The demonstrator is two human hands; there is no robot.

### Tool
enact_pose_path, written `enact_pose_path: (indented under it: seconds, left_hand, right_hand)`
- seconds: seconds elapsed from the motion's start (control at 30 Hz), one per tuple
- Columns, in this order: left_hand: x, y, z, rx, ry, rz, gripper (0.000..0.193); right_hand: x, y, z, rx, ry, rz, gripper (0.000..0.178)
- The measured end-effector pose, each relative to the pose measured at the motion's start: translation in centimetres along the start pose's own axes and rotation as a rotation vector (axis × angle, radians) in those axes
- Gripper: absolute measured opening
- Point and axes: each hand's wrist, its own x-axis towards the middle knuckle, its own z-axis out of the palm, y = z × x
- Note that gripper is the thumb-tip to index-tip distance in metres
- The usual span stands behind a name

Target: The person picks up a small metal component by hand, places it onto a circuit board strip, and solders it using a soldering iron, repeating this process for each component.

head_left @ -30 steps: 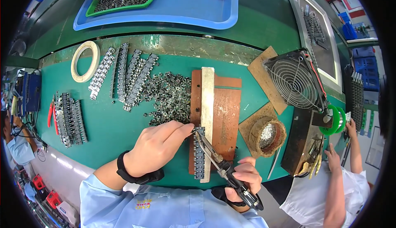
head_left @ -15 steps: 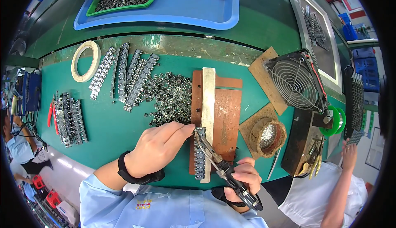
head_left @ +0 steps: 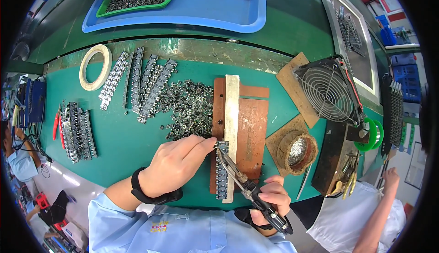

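Observation:
My right hand [head_left: 273,201] grips a soldering iron [head_left: 250,191] with a thin tube running along its shaft. Its tip meets the upper end of a narrow strip of small circuit boards [head_left: 221,180]. That strip lies along a long metal bar [head_left: 231,111] on a reddish-brown fixture board [head_left: 252,127]. At the same end of the strip, my left hand [head_left: 176,164] has thumb and fingers pinched together; whatever lies between them is too small to make out. Just beyond that hand spreads a heap of small metal parts [head_left: 190,106].
Board strips [head_left: 148,86] and a tape roll [head_left: 83,74] lie far left, with red-handled pliers [head_left: 56,126] nearer. To the right stand a fan [head_left: 327,93], a round pot of solder bits [head_left: 315,150] and a green solder spool [head_left: 376,135]. A co-worker's arm [head_left: 384,202] shows at right.
My hands and the soldering iron stay nearly still at the strip's upper end. At the right, the co-worker's hand has moved lower. People in the left background have shifted.

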Motion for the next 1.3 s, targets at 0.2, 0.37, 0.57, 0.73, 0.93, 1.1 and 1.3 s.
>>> enact_pose_path:
  seconds: [0.2,0.37,0.57,0.73,0.93,1.1,1.3]
  left_hand:
    - [0.0,-0.1,0.1,-0.008,0.004,0.008,0.025]
    - [0.0,-0.1,0.1,-0.012,0.006,0.011,0.026]
    - [0.1,-0.1,0.0,0.0,0.007,0.018,0.026]
    - [0.0,0.0,0.1,0.005,0.015,0.018,0.026]
    - [0.0,0.0,0.0,0.03,-0.008,0.024,0.027]
    - [-0.1,0.3,0.0,0.02,0.005,0.015,0.026]
    - [0.0,0.2,0.1,-0.016,0.047,-0.002,0.022]
  right_hand:
    - [0.0,0.0,-0.2,-0.004,-0.042,0.016,0.038]
    - [0.1,0.1,-0.2,-0.001,-0.036,0.008,0.037]
    - [0.2,0.0,-0.2,-0.005,-0.066,0.007,0.038]
    - [0.2,0.1,0.1,0.027,0.109,-0.013,0.035]
    - [-1.0,0.1,-0.3,-0.072,0.127,0.013,0.04]
    - [-4.9,-0.2,-1.5,-0.306,0.316,-0.044,0.043]
    - [-7.6,-1.0,-1.8,-0.509,0.474,0.066,0.045]
